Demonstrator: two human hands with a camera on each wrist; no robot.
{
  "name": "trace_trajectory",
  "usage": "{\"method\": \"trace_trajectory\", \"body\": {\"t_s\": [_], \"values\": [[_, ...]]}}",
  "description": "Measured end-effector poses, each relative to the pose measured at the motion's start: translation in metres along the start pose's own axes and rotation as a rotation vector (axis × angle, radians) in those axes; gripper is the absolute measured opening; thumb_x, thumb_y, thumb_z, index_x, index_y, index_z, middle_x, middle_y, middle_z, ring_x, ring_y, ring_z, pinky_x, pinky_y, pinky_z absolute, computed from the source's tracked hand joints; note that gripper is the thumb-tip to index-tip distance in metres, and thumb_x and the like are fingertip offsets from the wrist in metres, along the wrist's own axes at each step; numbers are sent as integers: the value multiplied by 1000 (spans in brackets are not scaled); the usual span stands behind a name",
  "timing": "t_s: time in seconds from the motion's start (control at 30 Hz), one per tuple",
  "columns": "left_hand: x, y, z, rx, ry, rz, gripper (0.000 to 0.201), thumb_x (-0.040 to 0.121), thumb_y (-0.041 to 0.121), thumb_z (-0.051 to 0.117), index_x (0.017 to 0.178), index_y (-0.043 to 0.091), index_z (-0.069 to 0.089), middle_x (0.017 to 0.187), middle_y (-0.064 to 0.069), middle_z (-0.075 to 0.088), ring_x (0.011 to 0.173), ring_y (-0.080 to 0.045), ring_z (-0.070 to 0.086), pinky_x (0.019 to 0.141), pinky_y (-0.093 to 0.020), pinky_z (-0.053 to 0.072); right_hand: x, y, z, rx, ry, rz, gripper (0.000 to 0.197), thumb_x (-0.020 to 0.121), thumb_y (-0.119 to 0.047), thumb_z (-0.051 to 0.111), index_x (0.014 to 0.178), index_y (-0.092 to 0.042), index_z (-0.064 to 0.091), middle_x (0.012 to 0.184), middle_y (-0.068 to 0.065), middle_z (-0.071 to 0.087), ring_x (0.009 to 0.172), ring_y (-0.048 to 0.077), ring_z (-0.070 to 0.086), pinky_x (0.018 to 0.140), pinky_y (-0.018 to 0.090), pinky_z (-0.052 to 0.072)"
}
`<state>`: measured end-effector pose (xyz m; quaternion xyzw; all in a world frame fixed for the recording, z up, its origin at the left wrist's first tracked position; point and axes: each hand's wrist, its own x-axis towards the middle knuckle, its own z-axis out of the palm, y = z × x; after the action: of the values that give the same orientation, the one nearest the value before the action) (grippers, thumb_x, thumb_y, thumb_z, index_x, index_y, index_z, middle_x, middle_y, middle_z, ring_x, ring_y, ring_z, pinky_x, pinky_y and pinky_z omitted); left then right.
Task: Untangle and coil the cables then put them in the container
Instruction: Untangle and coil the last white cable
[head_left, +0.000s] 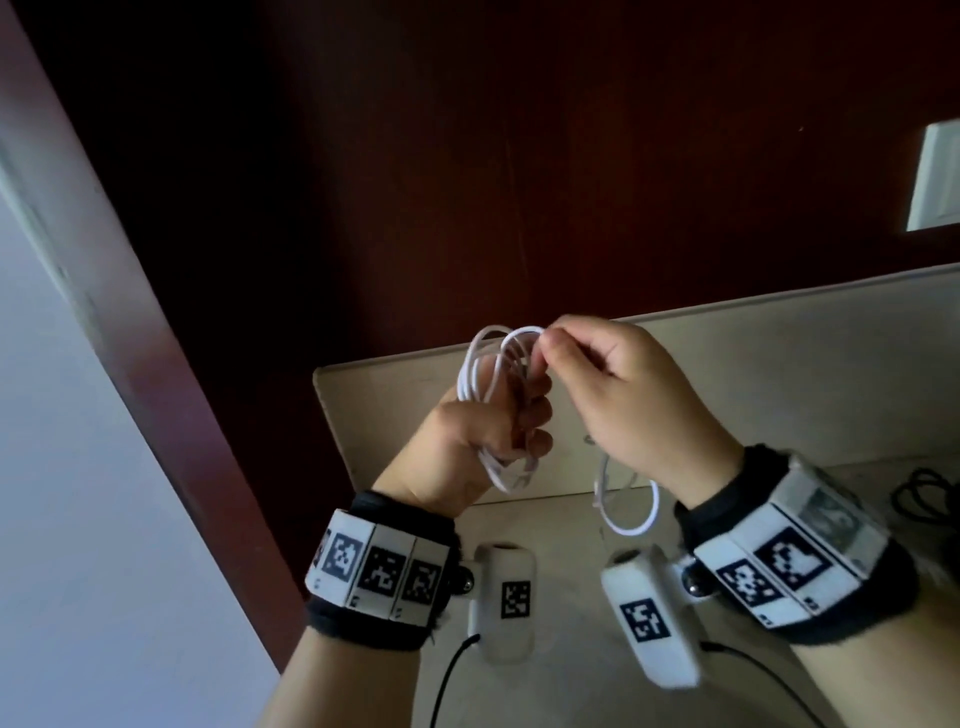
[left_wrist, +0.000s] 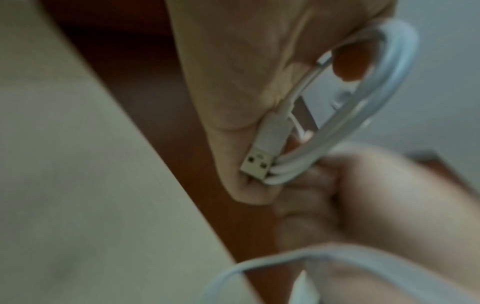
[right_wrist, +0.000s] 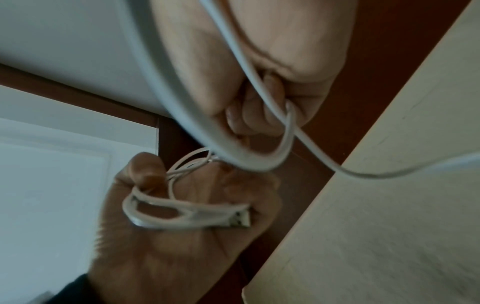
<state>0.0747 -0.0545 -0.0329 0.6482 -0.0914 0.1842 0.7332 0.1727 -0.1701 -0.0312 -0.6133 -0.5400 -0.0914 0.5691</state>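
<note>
A white cable (head_left: 493, 374) is held in the air above the counter (head_left: 571, 691), wound into several loops. The loops are gripped by the left hand (head_left: 478, 441), fingers curled round the bundle, with the USB plug (left_wrist: 257, 164) pressed against the thumb. The top of a loop is pinched by the right hand (head_left: 623, 395); the loose tail (head_left: 631, 514) hangs below it. Farther right, a black cable (head_left: 924, 493) lies on the counter.
</note>
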Motion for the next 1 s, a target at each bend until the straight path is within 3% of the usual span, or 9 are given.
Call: {"method": "trace_trajectory", "body": {"t_s": [0.07, 0.23, 0.33, 0.43, 0.57, 0.73, 0.83, 0.93, 1.0], "values": [[0, 3, -2, -168, -47, -13, 59, 39, 7, 55, 97, 10, 49, 85, -6, 36, 72, -16, 31, 65, -32, 26, -1, -3, 0, 71, -16, -13, 27, 105, -11, 43, 93, -6, 66, 49, -28, 50, 51, -5, 52, 50, 7, 34], [1, 3, -6, -244, -51, -61, 72, 35, 16, 74, 102, 9, 46, 85, -8, 40, 72, -19, 35, 66, -34, 34, -5, -9, 1, 317, -125, -119, 28, 105, -7, 38, 106, -12, 65, 59, -16, 46, 50, 0, 43, 53, 7, 35], [0, 2, -1, -160, -95, -119, 74, 36, 16, 68, 105, 7, 42, 88, -11, 39, 74, -23, 33, 67, -35, 34, -4, -10, 5, 186, -97, -100, 25, 105, -13, 43, 93, -18, 65, 67, -13, 60, 57, 3, 53, 55, 19, 44], [-1, 6, 2, -164, -136, -136, 75, 37, 23, 73, 104, 8, 44, 88, -8, 40, 74, -19, 35, 65, -33, 34, -2, -7, 1, -2, 32, -25, 38, 102, -25, 52, 65, -22, 60, 52, -9, 53, 50, 4, 49, 51, 20, 38], [1, 7, 2, -169, -153, -55, 97, 50, 26, 61, 143, 6, 41, 90, -8, 48, 75, -16, 46, 67, -33, 34, 0, -10, -7, -57, 30, 191, 59, 96, -45, 54, 47, -11, 54, 39, -3, 45, 38, 8, 41, 44, 25, 31], [1, 9, 1, -332, -158, 47, 54, 54, 21, 48, 107, 11, 47, 89, -9, 42, 77, -21, 38, 68, -35, 29, -1, -13, -7, 29, -123, 361, 57, 92, -60, 51, 50, -27, 69, 41, -5, 50, 37, 11, 41, 45, 24, 34], [0, 12, -6, -394, -101, 95, 47, 52, 20, 53, 99, 13, 47, 91, -10, 43, 83, -25, 44, 70, -37, 33, 1, -3, -7, 29, -221, 377, 40, 94, -46, 57, 82, -10, 71, 61, 4, 47, 53, 16, 44, 57, 33, 35], [-1, 13, -18, -412, 33, 118, 48, 44, 18, 64, 91, 14, 53, 94, -16, 51, 89, -27, 53, 69, -38, 44, 1, 5, -10, -72, -345, 347, 22, 95, -28, 57, 83, -12, 65, 61, -4, 49, 54, 10, 44, 57, 29, 37], [-3, 15, -25, -421, 98, 138, 51, 38, 17, 67, 87, 16, 55, 98, -15, 60, 93, -27, 58, 73, -42, 48, 0, 11, -10, -132, -355, 331, 24, 99, -28, 52, 82, -18, 66, 59, -7, 57, 50, 11, 46, 45, 22, 36]]}}
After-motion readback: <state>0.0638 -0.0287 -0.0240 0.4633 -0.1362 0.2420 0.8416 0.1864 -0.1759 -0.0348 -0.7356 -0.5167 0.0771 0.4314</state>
